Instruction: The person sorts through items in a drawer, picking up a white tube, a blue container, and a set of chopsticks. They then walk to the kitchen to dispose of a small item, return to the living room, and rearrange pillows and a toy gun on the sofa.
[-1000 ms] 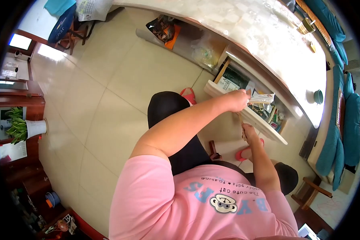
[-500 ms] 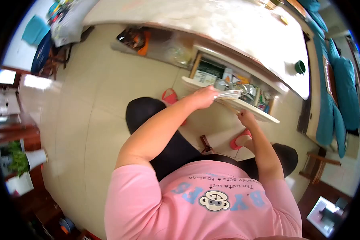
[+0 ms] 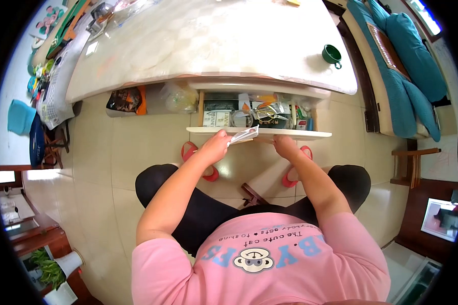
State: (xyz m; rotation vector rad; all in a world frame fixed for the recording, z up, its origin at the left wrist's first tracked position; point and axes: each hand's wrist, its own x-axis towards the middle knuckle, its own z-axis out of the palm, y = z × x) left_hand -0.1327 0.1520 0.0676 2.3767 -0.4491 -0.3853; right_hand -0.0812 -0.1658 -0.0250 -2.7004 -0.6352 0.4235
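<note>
Pale floor tiles [image 3: 137, 213] are spreading around a light table [image 3: 203, 51], with a teal sofa [image 3: 404, 96] standing off to the right. On the tabletop, near its right corner, a green cup [image 3: 331, 54] is sitting, its handle pointing toward the person. Under the table edge a drawer [image 3: 290, 134] is standing pulled out, its front panel facing the person's knees. Inside it, silver metal items [image 3: 270, 113] are lying heaped near the middle, partly over something dark green; a printed white box [image 3: 216, 119] is resting on the left side, and several small slim items [image 3: 301, 122] are crowding the right end. Left of the drawer, a clear plastic bag [image 3: 180, 97] is lying on a shelf, and beyond it a black and orange bag [image 3: 128, 100].

The person's left hand [image 3: 216, 145] is gripping a whitish packet [image 3: 246, 134] by its near end, the fingers closed around it. The packet is sticking out toward the right, crossing the drawer front in view, and a thin tan stick [image 3: 246, 140] is showing just beneath it. The right hand [image 3: 286, 146] is hovering by the drawer front, fingers curling; whether it is grasping anything, I cannot tell. Below, the person's feet are wearing red sandals [image 3: 189, 151].
</note>
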